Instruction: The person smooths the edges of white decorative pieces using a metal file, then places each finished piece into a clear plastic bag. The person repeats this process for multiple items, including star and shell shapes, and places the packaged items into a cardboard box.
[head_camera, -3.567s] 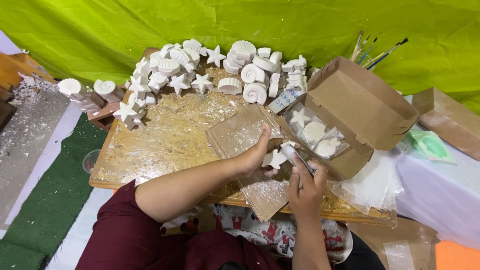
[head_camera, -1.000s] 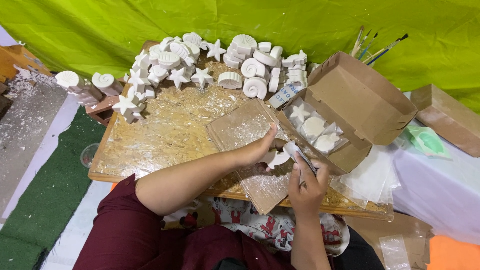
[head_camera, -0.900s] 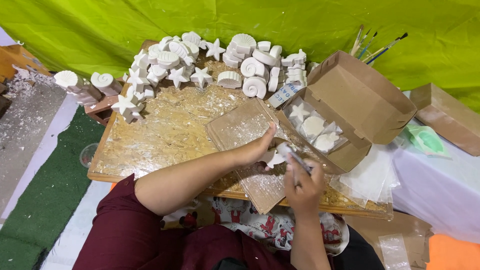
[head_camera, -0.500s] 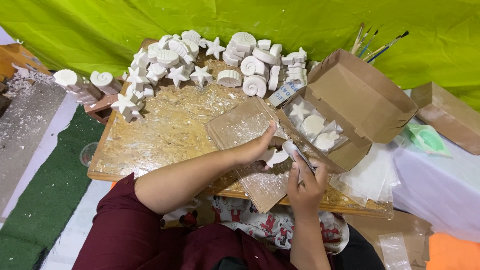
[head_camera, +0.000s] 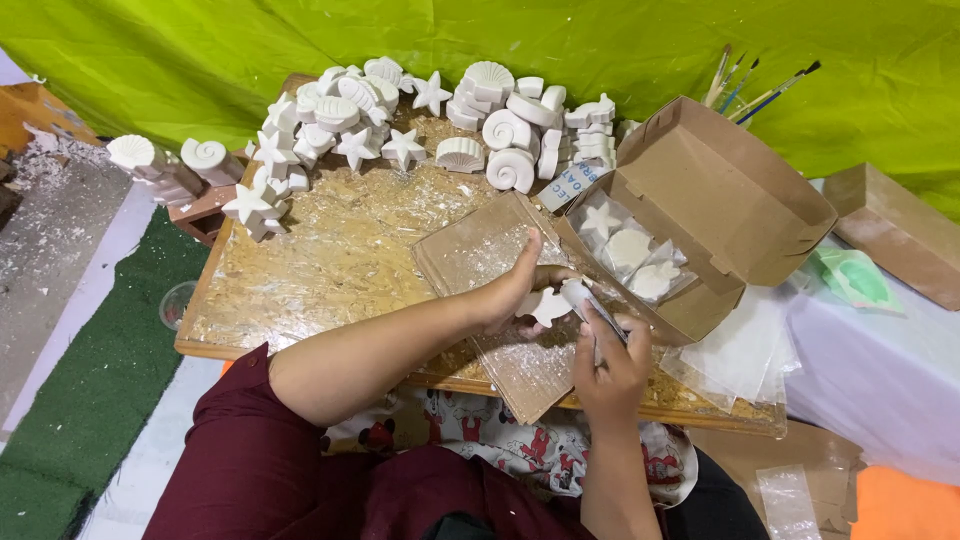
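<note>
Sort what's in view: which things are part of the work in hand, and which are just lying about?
In use:
left hand
white plaster piece
right hand
scraping tool
cardboard sheet

Lying about:
pile of plaster shapes
open cardboard box
paintbrushes
green mould

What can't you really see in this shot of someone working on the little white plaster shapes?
- Head view: the white plaster piece is half covered by the left hand, so its shape is unclear.
- The thin tool in the right hand is too small to identify.
- The cardboard box flap hides its far interior.
- Brushes stand in a container hidden behind the box.
</note>
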